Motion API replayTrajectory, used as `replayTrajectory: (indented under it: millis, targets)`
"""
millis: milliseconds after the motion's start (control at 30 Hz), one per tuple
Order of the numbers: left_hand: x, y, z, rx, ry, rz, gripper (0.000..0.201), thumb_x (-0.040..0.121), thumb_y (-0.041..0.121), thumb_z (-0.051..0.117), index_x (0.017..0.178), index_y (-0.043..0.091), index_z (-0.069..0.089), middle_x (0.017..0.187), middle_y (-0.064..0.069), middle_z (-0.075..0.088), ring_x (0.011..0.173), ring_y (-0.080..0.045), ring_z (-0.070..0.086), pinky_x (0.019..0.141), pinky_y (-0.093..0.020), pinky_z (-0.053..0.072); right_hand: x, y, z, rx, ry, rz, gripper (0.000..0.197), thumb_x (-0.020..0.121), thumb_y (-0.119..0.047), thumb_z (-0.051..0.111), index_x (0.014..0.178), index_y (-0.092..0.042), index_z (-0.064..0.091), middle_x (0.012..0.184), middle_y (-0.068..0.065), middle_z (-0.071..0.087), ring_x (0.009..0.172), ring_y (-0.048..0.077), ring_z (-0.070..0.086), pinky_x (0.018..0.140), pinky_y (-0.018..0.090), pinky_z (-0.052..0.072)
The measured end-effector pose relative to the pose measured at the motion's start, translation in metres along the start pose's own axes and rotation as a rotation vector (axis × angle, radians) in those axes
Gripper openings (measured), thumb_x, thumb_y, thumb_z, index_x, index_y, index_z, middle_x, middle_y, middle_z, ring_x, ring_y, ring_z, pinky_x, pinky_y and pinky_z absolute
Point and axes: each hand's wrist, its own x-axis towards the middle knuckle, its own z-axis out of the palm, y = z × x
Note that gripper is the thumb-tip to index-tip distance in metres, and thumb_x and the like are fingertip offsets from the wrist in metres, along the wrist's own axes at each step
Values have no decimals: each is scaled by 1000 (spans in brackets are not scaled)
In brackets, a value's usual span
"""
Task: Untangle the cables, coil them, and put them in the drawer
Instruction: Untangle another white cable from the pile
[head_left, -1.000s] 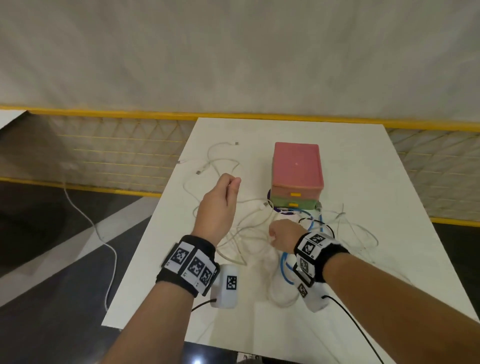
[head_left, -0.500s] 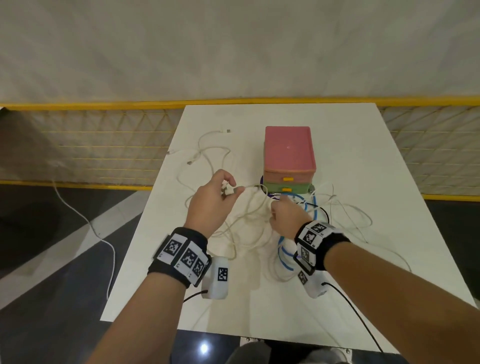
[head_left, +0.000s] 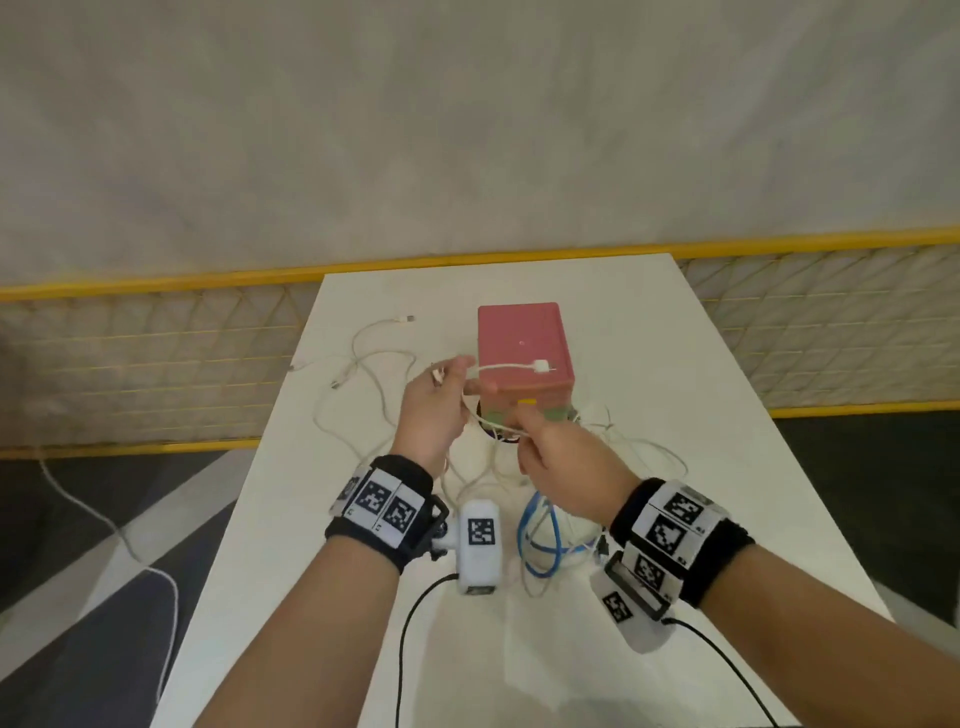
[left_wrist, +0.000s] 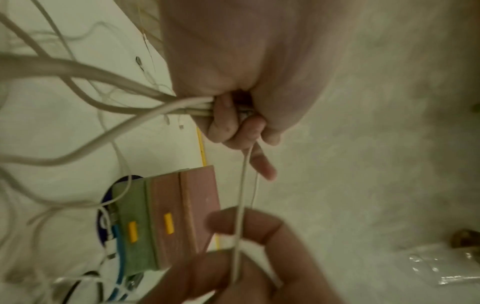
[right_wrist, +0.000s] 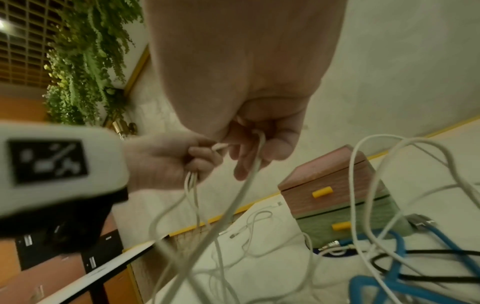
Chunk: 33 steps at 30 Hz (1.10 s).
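A tangle of white cables (head_left: 363, 395) lies on the white table (head_left: 675, 415), with a blue cable (head_left: 540, 540) and a black one (right_wrist: 428, 252) near the front. My left hand (head_left: 436, 405) is raised and grips several white strands (left_wrist: 182, 105). A white cable end with its plug (head_left: 541, 366) sticks out to the right of it. My right hand (head_left: 556, 457) pinches the same white cable (right_wrist: 249, 181) just below. Behind both hands stands a small drawer box (head_left: 524, 353), pink on top and green below, both drawers closed, with yellow handles (right_wrist: 322, 192).
A yellow-framed mesh fence (head_left: 156, 364) borders the table at the back and sides. A white cord (head_left: 104, 519) trails across the dark floor at left. A blue ring (left_wrist: 103, 216) lies under the drawer box. Plants (right_wrist: 85, 61) hang in the right wrist view.
Both hands rose from the table and drew together in front of the drawer box. A white cable end with its plug now sticks out of my left hand.
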Motion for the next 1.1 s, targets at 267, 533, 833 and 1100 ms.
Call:
replayTrajectory:
  millis: [267, 533, 833, 1100]
  targets:
    - [12, 11, 7, 48, 40, 205, 38, 79, 57, 67, 112, 40, 61, 111, -15, 69, 106, -41, 61, 91, -56, 49, -11, 2, 5, -9, -40, -4, 19, 92, -7, 38, 108, -16, 37, 58, -3, 42, 46, 14, 38, 47, 31, 29]
    - [16, 24, 0, -73, 193, 252, 28, 97, 32, 56, 124, 36, 52, 68, 8, 60, 65, -18, 47, 72, -42, 45, -22, 6, 12, -151, -202, 1, 14, 92, -12, 35, 95, -23, 27, 76, 8, 60, 63, 31, 55, 56, 35, 38]
    - [10, 42, -9, -191, 88, 288, 14, 102, 29, 49, 107, 21, 58, 53, 8, 52, 56, -11, 58, 66, -28, 53, -16, 23, 17, -35, -215, 62, 20, 91, -3, 36, 107, -14, 38, 69, 5, 53, 55, 23, 45, 57, 43, 42]
    - [-3, 42, -21, -54, -107, 279, 19, 98, 38, 54, 82, 27, 53, 55, 6, 30, 45, -11, 20, 42, -24, 17, -11, 38, -5, 408, 30, 324, 29, 100, -27, 39, 83, -8, 52, 59, -1, 51, 45, 14, 60, 57, 38, 58]
